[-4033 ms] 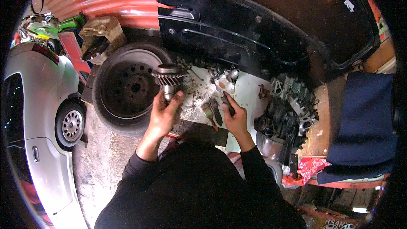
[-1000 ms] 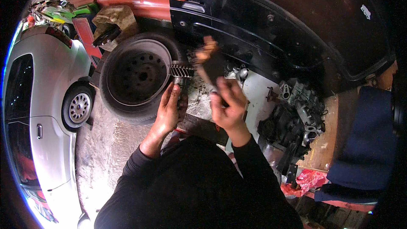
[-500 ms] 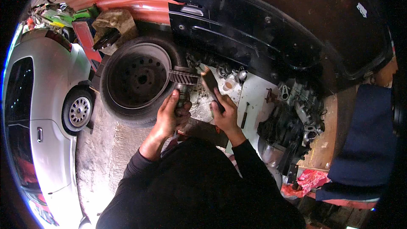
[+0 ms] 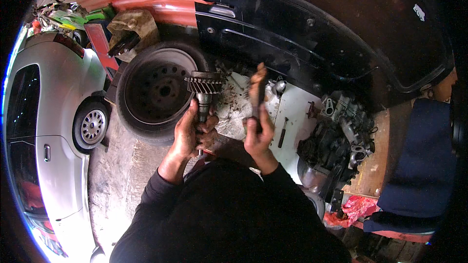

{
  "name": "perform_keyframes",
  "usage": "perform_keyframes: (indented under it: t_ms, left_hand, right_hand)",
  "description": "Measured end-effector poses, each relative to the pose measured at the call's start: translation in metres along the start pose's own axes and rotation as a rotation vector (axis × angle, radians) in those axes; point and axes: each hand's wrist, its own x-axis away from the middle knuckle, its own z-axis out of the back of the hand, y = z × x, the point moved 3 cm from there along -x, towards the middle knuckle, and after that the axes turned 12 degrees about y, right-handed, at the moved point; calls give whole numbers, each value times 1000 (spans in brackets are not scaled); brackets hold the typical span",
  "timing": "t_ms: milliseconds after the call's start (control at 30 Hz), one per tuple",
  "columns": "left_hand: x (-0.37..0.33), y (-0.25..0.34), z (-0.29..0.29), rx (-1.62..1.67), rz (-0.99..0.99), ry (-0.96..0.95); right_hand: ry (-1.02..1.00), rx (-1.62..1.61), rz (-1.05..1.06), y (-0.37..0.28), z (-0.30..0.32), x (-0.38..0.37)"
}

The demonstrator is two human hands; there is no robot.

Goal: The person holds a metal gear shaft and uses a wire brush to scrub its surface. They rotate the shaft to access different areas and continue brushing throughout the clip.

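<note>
My left hand (image 4: 189, 129) is closed round the lower part of a gear shaft (image 4: 202, 101), held upright. Its wide toothed gear (image 4: 204, 84) sits at the top, above my fingers, and a thin end pokes out below them. My right hand (image 4: 259, 134) grips a brush-like tool (image 4: 257, 95) with a dark body and a tan, ragged upper end. That tool is smeared by motion, so its exact kind is hard to tell. It points upward and stands apart from the gear, to its right.
Behind my left hand lies a wheel with a tyre (image 4: 161, 87). Right of my hands, a white board (image 4: 292, 139) bears a small dark-handled tool (image 4: 282, 132) and metal parts. An engine assembly (image 4: 336, 129) stands beyond. A silver car (image 4: 61, 131) is at left, a black vehicle panel (image 4: 292, 34) at the back.
The brush-like tool was at the gear's right edge and has swung up and right, away from it. The gear shaft has shifted slightly left and tilts differently, showing more of its shaft.
</note>
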Motion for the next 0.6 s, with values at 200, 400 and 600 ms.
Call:
perform_keyframes:
  t_ms: [200,400,600]
  left_hand:
    - [2,-3,-5,7,22,44]
    - [-1,-4,2,72,59,-63]
    - [-2,3,-6,41,56,-33]
  right_hand:
    - [-196,159,115,1,-21,-7]
    - [82,-43,250,-42,4,-33]
    - [-376,345,34,20,-13,11]
